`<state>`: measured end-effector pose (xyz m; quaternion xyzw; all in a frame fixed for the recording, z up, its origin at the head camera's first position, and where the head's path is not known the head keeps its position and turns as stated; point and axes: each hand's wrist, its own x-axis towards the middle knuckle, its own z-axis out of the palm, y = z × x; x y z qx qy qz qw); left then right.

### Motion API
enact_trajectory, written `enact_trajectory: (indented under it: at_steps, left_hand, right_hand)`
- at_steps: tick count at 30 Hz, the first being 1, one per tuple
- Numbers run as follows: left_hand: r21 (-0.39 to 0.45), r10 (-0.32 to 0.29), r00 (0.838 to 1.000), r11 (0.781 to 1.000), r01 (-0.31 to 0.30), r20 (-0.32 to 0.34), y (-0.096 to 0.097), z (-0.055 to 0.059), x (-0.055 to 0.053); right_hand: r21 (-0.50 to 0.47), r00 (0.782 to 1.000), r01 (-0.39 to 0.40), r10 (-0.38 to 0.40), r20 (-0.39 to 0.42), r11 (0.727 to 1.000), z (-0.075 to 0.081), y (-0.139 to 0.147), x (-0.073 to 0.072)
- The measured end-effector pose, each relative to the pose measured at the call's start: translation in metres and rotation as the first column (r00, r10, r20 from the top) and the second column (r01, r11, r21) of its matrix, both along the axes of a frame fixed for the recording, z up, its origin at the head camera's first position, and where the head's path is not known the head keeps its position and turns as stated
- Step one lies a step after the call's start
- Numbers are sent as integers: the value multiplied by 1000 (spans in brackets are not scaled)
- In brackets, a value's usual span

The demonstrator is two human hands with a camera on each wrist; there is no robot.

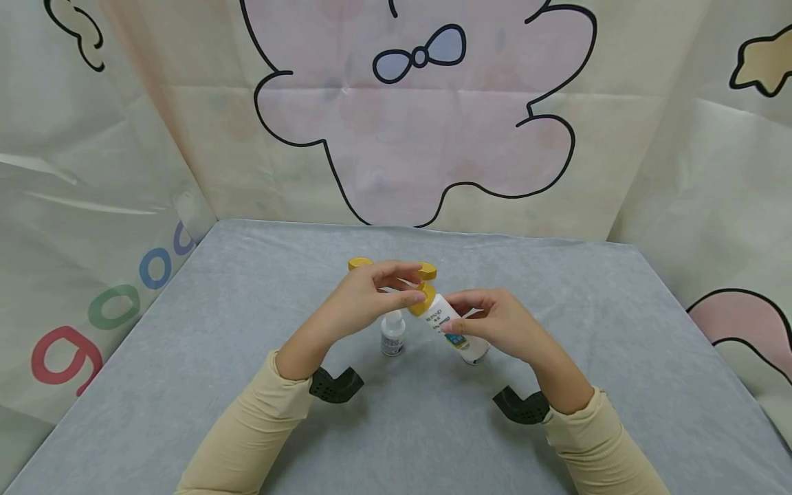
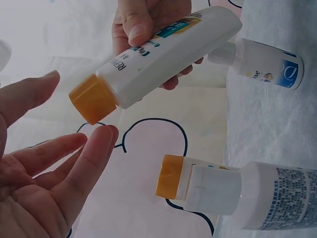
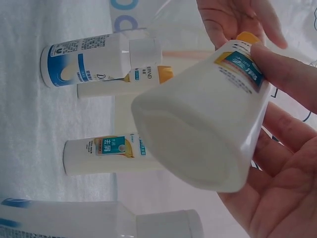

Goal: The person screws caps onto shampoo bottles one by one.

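My right hand pinches a white shampoo bottle with a yellow cap, thumb on the label side and fingers on the other. The bottle is off the table and tilted, cap toward my left hand. In the left wrist view, the left thumb and spread fingertips stand around the yellow cap, apart from it. A small white Dove bottle stands on the table below the left hand. The right wrist view shows the held bottle's base up close.
Behind the hands stand two more yellow-capped bottles, their caps showing. Another white bottle with a pale cap is close in the right wrist view. Grey cloth covers the table; printed curtains hang around it.
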<state>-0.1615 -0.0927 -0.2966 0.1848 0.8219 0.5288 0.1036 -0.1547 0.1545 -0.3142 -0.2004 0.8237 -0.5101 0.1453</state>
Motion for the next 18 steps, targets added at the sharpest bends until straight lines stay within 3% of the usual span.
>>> enact_trajectory:
  at_steps: [7, 18]
  left_hand:
    - [-9, 20, 1000, 1000, -20, -4, 2, 0, 1]
    - [-12, -15, 999, 1000, 14, -32, 2, -2, 1]
  right_hand:
    - [4, 1000, -3, 3, 7, 1000, 0, -1, 0]
    - [7, 1000, -15, 15, 9, 1000, -2, 0, 0]
